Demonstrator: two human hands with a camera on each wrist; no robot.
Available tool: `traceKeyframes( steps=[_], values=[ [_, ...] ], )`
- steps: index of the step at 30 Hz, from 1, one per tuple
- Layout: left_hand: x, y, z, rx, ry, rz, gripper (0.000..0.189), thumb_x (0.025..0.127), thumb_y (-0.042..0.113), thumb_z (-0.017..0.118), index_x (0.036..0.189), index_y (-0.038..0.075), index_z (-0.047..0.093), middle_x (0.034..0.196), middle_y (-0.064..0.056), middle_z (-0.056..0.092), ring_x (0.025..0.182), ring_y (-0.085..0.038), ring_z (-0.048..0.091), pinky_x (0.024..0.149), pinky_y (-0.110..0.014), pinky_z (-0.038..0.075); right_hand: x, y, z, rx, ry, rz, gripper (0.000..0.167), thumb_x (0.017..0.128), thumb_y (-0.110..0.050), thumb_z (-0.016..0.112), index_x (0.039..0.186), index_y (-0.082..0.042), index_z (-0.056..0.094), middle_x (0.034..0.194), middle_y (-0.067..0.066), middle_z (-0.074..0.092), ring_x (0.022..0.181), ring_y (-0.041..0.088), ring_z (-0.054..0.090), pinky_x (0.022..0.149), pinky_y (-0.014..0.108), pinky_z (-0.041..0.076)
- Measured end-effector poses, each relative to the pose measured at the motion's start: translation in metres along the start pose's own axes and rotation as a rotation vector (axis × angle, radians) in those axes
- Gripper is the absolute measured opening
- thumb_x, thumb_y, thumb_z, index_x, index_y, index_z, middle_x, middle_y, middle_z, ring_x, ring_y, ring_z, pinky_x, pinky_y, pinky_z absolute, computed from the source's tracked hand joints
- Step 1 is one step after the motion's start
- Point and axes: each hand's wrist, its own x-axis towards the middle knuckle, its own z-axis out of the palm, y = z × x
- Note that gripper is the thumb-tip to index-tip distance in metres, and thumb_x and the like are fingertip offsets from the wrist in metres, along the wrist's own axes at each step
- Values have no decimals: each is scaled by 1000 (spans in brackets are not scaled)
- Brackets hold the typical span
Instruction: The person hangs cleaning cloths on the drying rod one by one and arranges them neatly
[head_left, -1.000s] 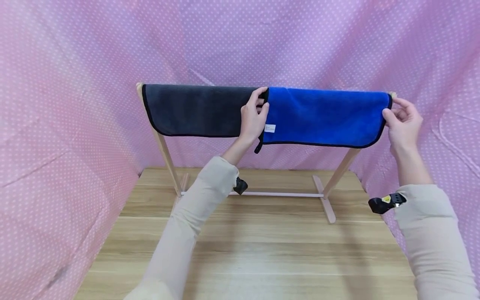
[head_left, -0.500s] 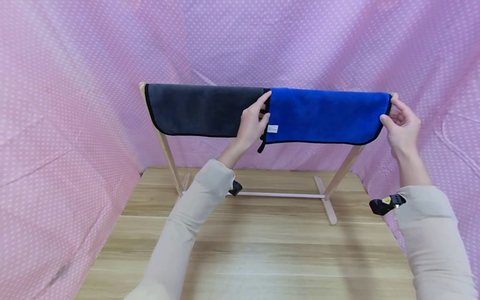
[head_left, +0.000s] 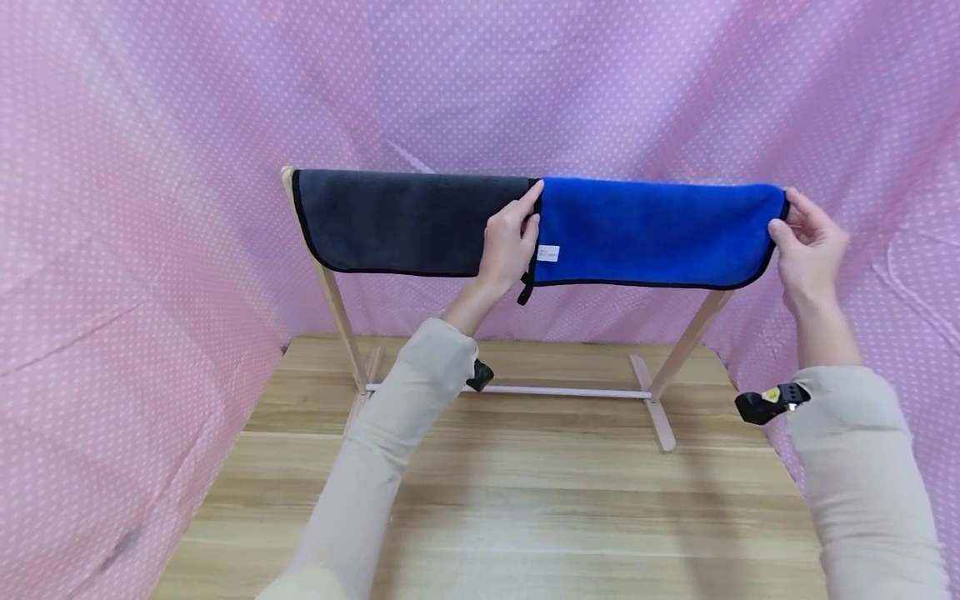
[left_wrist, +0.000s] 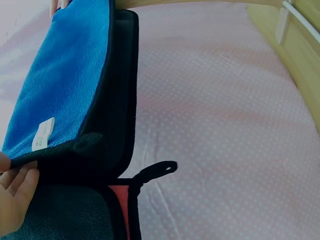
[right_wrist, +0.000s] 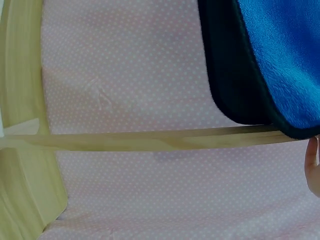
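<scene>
A blue towel (head_left: pixel 660 233) with black edging and a white tag hangs folded over the right part of a wooden rack. My left hand (head_left: pixel 504 250) pinches its left edge, thumb in front and fingers behind in the left wrist view. My right hand (head_left: pixel 812 250) pinches its right edge near the top corner. Behind the blue front flap, the towel's dark back flap (left_wrist: pixel 120 100) shows. A dark grey towel (head_left: pixel 405 221) hangs on the rack's left part, its right edge close beside the blue one and partly behind my left hand. A black loop (left_wrist: pixel 159 170) dangles between them.
The rack's wooden legs (head_left: pixel 692 342) stand on a wood-grain table (head_left: pixel 570 508), joined low down by a white crossbar (head_left: pixel 562 391). Pink dotted cloth (head_left: pixel 600 83) surrounds the back and sides.
My left hand's fingers have shifted on the towel's left edge, the index finger now reaching to its top. My right hand has moved slightly right with its edge, and the front flap's lower edge sits slightly higher.
</scene>
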Motion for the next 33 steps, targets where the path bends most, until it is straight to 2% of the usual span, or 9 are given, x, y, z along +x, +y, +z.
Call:
traceKeyframes(
  steps=[7, 14, 22, 25, 30, 33],
  values=[
    [-18, -10, 7, -50, -28, 46, 53, 87, -3, 52, 138, 1, 37, 85, -13, 57, 76, -19, 55, 70, -20, 45, -11, 11, -9, -29, -45, 39, 51, 79, 18, 48, 125, -3, 55, 75, -3, 61, 66, 3, 55, 67, 9, 43],
    [-44, -24, 17, -59, -26, 94, 57, 83, -7, 54, 137, -1, 37, 81, -13, 55, 70, -20, 51, 64, -22, 44, -27, 19, -17, -102, -98, 4, 56, 79, 17, 47, 131, -4, 49, 77, -4, 60, 68, 2, 55, 67, 9, 42],
    [-72, -38, 21, -111, -30, 43, 51, 82, -9, 55, 132, -1, 45, 83, -16, 60, 74, -22, 59, 66, -25, 50, -48, 33, -30, -125, -124, -30, 52, 80, 18, 47, 128, -1, 51, 76, -6, 61, 67, -1, 56, 68, 8, 44],
    [-80, -41, 21, -110, -52, 27, 46, 85, -6, 55, 130, -2, 48, 85, -17, 62, 74, -22, 60, 69, -28, 51, -57, 31, -31, -141, -132, -42, 50, 80, 17, 48, 127, 0, 52, 75, -7, 62, 66, -1, 56, 68, 8, 44],
    [-96, -48, 16, -113, -125, -2, 37, 89, 2, 54, 126, -4, 52, 95, -17, 65, 79, -23, 63, 73, -27, 52, -76, 28, -33, -229, -214, -55, 47, 83, 17, 47, 128, 4, 48, 76, -13, 64, 68, -4, 58, 70, 6, 44],
    [-112, -54, 9, -96, -178, -21, 36, 89, 4, 55, 124, -4, 53, 95, -17, 65, 80, -24, 63, 72, -26, 53, -87, 36, -38, -355, -299, -58, 43, 86, 13, 47, 128, 7, 45, 82, -19, 63, 70, -6, 56, 68, 4, 43]
  ],
)
